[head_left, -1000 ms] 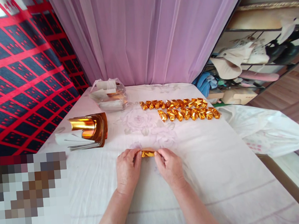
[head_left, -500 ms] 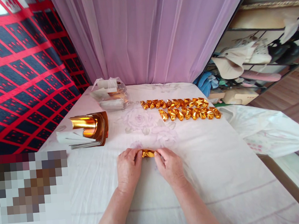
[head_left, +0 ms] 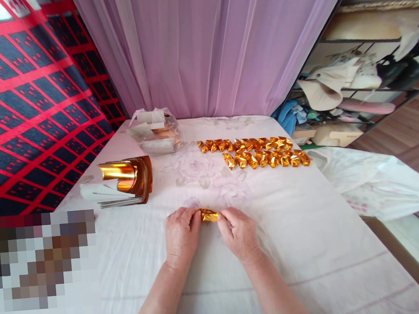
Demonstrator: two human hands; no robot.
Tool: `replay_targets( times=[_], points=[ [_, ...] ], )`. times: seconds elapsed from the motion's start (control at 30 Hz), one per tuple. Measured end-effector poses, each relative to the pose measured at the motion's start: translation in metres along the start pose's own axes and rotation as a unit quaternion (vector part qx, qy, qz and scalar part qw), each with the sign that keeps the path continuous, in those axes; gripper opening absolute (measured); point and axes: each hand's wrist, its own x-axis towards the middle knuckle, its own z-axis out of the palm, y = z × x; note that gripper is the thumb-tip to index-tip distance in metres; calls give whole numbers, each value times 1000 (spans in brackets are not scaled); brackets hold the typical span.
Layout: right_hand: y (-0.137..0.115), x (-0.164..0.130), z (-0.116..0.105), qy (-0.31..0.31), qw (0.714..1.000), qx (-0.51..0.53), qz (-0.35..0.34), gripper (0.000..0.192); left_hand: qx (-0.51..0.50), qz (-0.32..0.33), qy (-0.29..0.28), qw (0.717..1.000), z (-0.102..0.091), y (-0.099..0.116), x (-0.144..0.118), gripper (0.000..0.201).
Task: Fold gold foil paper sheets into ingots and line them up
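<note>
My left hand [head_left: 181, 236] and my right hand [head_left: 237, 232] pinch the two ends of a small folded gold foil paper [head_left: 209, 216], pressed low on the white flowered cloth [head_left: 311, 246]. Further back, two rows of several finished gold folded pieces [head_left: 260, 152] lie on the cloth. A curled stack of gold foil sheets [head_left: 129, 179] sits to the left of my hands.
A clear plastic bag with paper packs [head_left: 155, 132] stands at the back near the purple curtain [head_left: 215, 45]. A white plastic bag [head_left: 374, 182] hangs off the right edge. A red and dark patterned cloth [head_left: 27, 103] rises on the left; cluttered shelves [head_left: 363, 77] at right.
The gold paper between my fingers has become shorter and more crumpled as my fingertips close in; the view shifted slightly.
</note>
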Motion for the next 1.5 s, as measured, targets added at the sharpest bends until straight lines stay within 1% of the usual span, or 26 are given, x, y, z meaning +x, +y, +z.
replay_targets(
  times=[0.13,0.27,0.37,0.57,0.7,0.8,0.93,1.0,1.13,1.23,1.37,1.5],
  points=[
    [0,0,1,-10,1000,-5,23,31,-2,6,-1,1000,0,0,0,17],
    [0,0,1,-19,999,-2,48,27,8,6,-1,1000,0,0,0,18],
    [0,0,2,-23,998,-8,51,25,13,5,-5,1000,0,1,1,18],
    [2,0,0,-33,999,-21,32,27,32,3,-16,999,0,2,0,17],
    [1,1,-3,-54,998,11,4,30,23,0,-21,1000,-1,1,0,16],
    [0,2,-5,-64,998,26,2,30,14,-1,-19,1000,-1,1,1,16],
    [1,2,-6,-59,998,-9,-3,31,4,-1,-19,1000,-2,2,1,16],
    [3,2,-6,-46,999,-25,-10,33,5,-4,-19,1000,-3,3,1,17],
    [5,2,-6,-25,999,-39,-9,33,35,-11,-25,999,-5,6,0,19],
    [5,1,-5,-23,998,-58,-16,33,55,8,-37,998,-5,7,-1,22],
    [6,1,-2,-21,995,-91,-28,32,61,30,-35,997,-5,7,-2,23],
    [2,1,-4,-26,994,-98,-48,33,72,30,-32,996,-4,6,-2,24]
  ],
)
